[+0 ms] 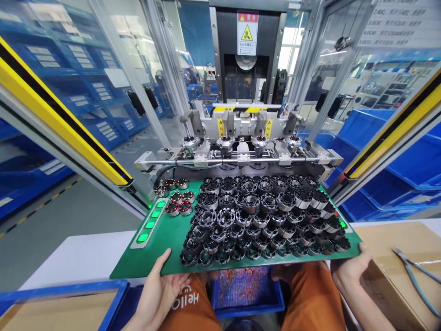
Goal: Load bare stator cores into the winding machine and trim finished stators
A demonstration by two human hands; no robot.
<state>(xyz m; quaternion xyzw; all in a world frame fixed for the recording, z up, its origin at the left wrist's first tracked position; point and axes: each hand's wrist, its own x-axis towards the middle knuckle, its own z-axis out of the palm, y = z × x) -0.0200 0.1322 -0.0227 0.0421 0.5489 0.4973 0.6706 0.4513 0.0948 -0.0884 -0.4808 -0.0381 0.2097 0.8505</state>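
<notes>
A green board spans the front of the machine and carries several stacked rows of ring-shaped motor stators with black slotted ends and silvery sides. To their left sit several copper-wound stators, some reddish. My left hand is at the board's front edge, thumb over the top and fingers curled beneath. At the front right corner, my right hand grips the edge, its fingers partly hidden underneath. Neither hand touches a stator.
Behind the board stands a machine with several winding fixtures and a warning sign. Green-lit buttons line the left side. Yellow posts flank both sides. Below are a blue bin with copper scraps, and pliers on a cardboard box.
</notes>
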